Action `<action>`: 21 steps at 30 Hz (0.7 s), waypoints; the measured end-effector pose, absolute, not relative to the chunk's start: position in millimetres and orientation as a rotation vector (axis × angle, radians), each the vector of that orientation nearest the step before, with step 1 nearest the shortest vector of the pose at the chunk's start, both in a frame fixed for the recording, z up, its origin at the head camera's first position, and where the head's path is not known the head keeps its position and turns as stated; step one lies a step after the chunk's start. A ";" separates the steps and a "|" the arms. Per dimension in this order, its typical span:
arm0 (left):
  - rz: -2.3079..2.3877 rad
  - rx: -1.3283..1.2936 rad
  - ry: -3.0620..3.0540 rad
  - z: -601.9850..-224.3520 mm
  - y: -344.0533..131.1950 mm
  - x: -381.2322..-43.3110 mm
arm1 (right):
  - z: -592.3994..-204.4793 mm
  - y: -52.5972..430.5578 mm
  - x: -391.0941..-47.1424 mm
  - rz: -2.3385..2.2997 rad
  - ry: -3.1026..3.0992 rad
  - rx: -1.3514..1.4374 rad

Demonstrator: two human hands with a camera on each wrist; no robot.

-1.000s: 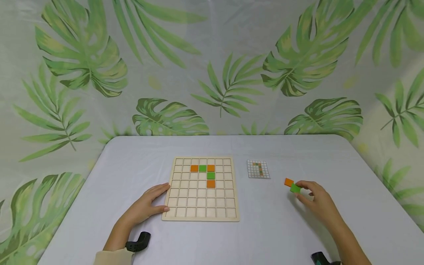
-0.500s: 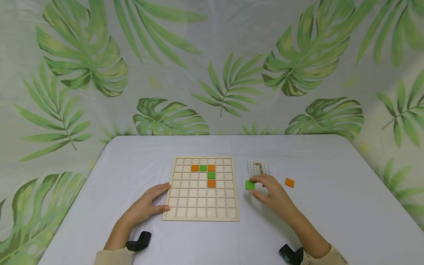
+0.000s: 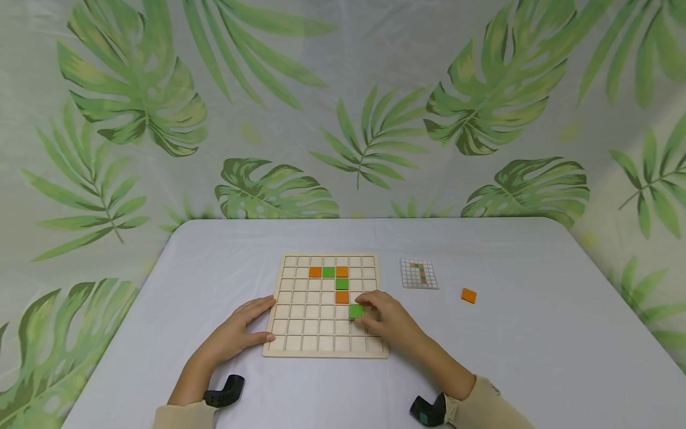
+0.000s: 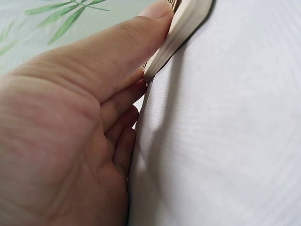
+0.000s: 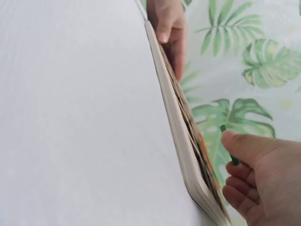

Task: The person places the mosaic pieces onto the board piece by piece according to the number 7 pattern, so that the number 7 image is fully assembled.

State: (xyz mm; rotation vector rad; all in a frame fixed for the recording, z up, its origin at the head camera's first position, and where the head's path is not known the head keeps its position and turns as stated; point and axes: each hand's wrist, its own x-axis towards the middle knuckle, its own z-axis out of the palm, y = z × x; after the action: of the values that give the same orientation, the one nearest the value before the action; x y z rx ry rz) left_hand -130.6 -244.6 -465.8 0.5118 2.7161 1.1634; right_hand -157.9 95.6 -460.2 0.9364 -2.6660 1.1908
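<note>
A wooden grid board lies on the table, with several orange and green square tiles in its cells, such as a green one above an orange one. Between thumb and fingers, my right hand pinches a green tile over the board's right half, just below and right of that orange tile. The right wrist view has this tile edge-on, above the board's surface. My left hand rests at the board's left edge. Its thumb lies on the rim in the left wrist view.
Right of the board lies a small card printed with a grid and a coloured tile pattern. A loose orange tile is farther right on the white tablecloth. A leaf-patterned cloth hangs behind the table.
My right hand has carried the green tile leftward from beside the loose orange tile, past the card, to over the board. The left hand and board stay where they were.
</note>
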 end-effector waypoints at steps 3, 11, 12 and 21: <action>1.160 0.515 2.719 -465.8 -245.1 -130.3 | -465.2 88.5 -159.9 1.216 -2.717 0.905; 1.166 0.499 2.714 -466.7 -245.7 -129.9 | -471.7 74.8 -166.0 1.165 -2.726 0.917; 1.169 0.497 2.712 -466.7 -245.6 -129.9 | -471.9 73.6 -166.2 1.159 -2.724 0.917; 1.178 0.492 2.713 -467.0 -244.3 -129.8 | -468.7 67.3 -166.3 1.193 -2.757 0.855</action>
State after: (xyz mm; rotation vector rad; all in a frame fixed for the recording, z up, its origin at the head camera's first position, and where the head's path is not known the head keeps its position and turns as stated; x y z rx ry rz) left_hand -129.8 -244.3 -467.0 0.4925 2.7131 1.1782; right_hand -166.3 67.3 -468.7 0.8552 -2.7569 1.1929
